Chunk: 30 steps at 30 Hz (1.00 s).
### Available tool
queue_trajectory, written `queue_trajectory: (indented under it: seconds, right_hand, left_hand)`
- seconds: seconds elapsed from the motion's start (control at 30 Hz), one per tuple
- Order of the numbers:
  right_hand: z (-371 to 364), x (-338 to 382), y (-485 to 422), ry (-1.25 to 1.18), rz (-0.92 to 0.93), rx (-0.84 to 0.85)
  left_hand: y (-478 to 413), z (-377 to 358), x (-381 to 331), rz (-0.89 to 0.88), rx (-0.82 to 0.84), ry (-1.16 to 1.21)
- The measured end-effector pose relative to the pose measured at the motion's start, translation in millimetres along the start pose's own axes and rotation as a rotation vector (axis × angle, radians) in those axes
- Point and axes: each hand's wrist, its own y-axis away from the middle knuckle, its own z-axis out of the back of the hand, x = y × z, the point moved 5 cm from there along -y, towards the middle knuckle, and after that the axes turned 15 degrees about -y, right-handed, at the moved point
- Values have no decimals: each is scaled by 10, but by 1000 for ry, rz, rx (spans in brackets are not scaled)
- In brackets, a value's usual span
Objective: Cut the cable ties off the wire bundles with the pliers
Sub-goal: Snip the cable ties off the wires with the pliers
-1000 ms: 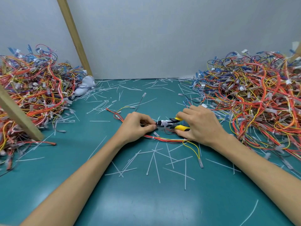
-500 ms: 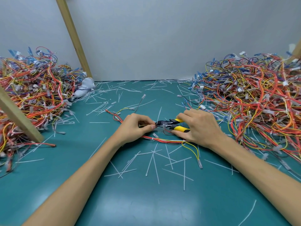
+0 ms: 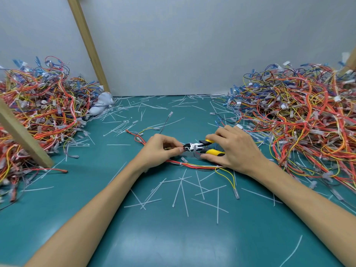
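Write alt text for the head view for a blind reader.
A right hand holds yellow-handled pliers to a wire bundle that the left hand pinches, on a green table strewn with cut ties, between two wire heaps.

On the green table (image 3: 173,239) the left hand (image 3: 159,149) pinches thin wires of a bundle (image 3: 194,166) with curled fingers. The right hand (image 3: 238,152) grips the yellow handles of the pliers (image 3: 211,151). The black head of the pliers points left, close to the left fingertips. The bundle, red and yellow, lies just below both hands. Many cut ties (image 3: 181,189) lie scattered on the table. The left pile (image 3: 38,112) and the right pile (image 3: 300,122) of wires stand at the sides.
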Motion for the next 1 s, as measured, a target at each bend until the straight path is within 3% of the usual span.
queue_trajectory:
  seconds: [0.23,0.57,1.0]
  right_hand:
    - [4,32,-20,42,34,26]
    - [-76,-41,36,-36,-159,163]
    - [-121,-70,38,-11,-164,212]
  left_hand:
    - [-3,-14,10,-1,14,3]
    - [1,-13,-1,-29,29,54]
    - [-16,-28,11,-44,39,34]
